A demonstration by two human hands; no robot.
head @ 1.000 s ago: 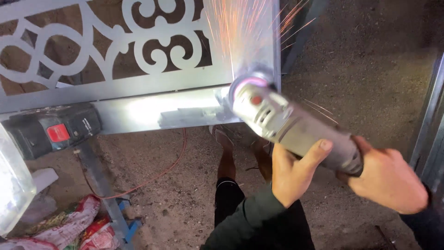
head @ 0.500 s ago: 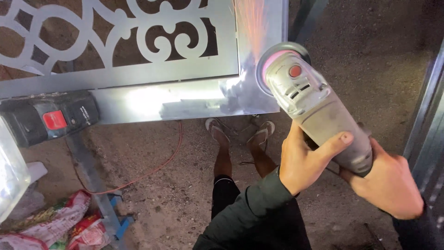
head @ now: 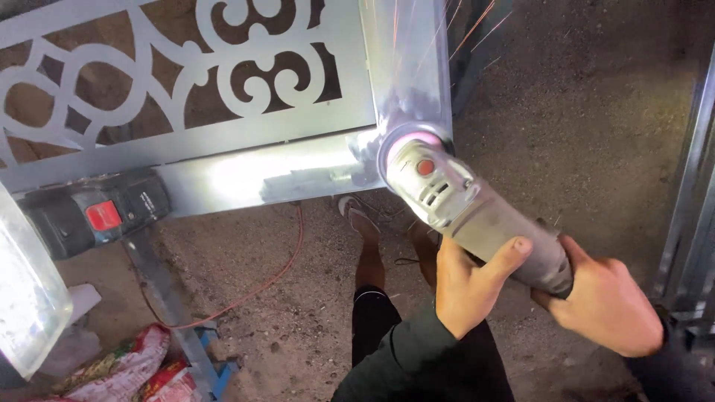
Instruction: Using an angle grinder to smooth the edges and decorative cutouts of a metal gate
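Both hands hold a grey angle grinder (head: 462,205). My left hand (head: 469,286) wraps its body from below, thumb on top. My right hand (head: 607,305) grips the rear end. The grinder's disc presses on the corner of a grey metal gate frame (head: 406,82), and sparks fly upward from it. The frame carries a cut-out scroll panel (head: 186,82) and a bright ground bar (head: 275,175) along its lower edge.
A black power tool with a red label (head: 93,219) rests on the frame at left. A red cord (head: 253,286) trails over the dirt floor. Coloured bags (head: 126,368) lie at lower left. Metal bars (head: 693,193) stand at right. My sandalled feet (head: 361,216) are below the frame.
The grinder has shifted back left and down onto the frame's corner after sitting higher on the upright. Both hands kept their grip and followed it.
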